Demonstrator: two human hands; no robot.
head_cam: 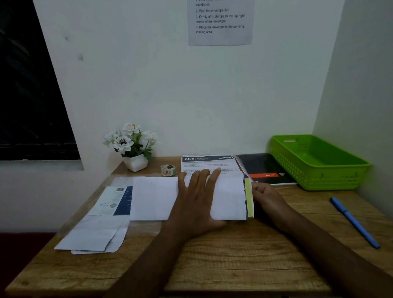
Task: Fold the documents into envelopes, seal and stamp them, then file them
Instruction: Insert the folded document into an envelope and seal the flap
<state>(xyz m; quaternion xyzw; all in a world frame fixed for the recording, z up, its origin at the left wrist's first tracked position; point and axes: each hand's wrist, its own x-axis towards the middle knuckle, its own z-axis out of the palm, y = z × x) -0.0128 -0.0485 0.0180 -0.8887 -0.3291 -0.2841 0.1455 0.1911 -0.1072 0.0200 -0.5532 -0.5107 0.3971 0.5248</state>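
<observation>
A white envelope (230, 199) lies on the wooden desk (219, 257) at its middle, its open end with a yellow adhesive strip (249, 203) facing right. My left hand (198, 201) presses flat on the envelope with straight fingers. My right hand (265, 196) is at the envelope's right end, fingers curled at the flap edge. A white folded sheet (153, 197) lies just left of the envelope, partly under my left hand. A printed document (209, 164) lies behind the envelope.
More envelopes and papers (97, 231) are stacked at the desk's left. A tape roll (168, 170) and a potted white flower (134, 145) stand at the back. A black notebook (263, 168), a green basket (317, 163) and a blue pen (354, 222) are on the right.
</observation>
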